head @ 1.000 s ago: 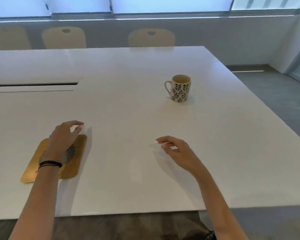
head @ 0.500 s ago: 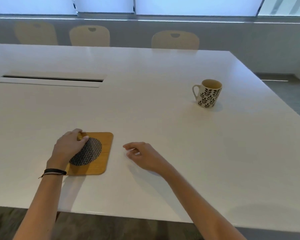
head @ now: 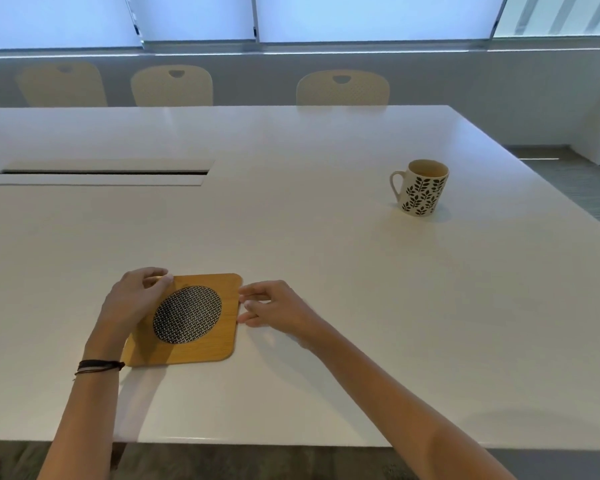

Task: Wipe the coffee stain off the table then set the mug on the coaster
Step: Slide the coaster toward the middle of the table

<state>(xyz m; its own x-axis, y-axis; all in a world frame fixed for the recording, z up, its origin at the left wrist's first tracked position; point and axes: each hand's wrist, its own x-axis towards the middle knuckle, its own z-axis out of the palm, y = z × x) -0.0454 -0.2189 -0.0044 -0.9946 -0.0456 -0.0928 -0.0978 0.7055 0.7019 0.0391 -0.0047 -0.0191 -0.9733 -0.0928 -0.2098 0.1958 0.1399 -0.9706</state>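
Note:
A square wooden coaster [head: 201, 344] with a round black-and-white patterned centre lies flat on the white table [head: 326, 271], near the front edge. My left hand [head: 132, 299] rests on its left side, fingers at the far left corner. At the coaster's right edge, my right hand [head: 274, 304] touches it with the fingertips, holding nothing. A cream mug [head: 423, 187] with a black leaf pattern stands upright far to the right, handle pointing left. No stain or cloth shows on the table.
A long cable slot [head: 104, 173] is cut into the table at the back left. Three beige chairs [head: 342, 87] stand behind the far edge, under the windows. The table's right edge drops to grey carpet [head: 589, 192].
The view has swung left, so the mug sits further right. My right hand has moved left up to the coaster's right edge. My left hand stays on the coaster.

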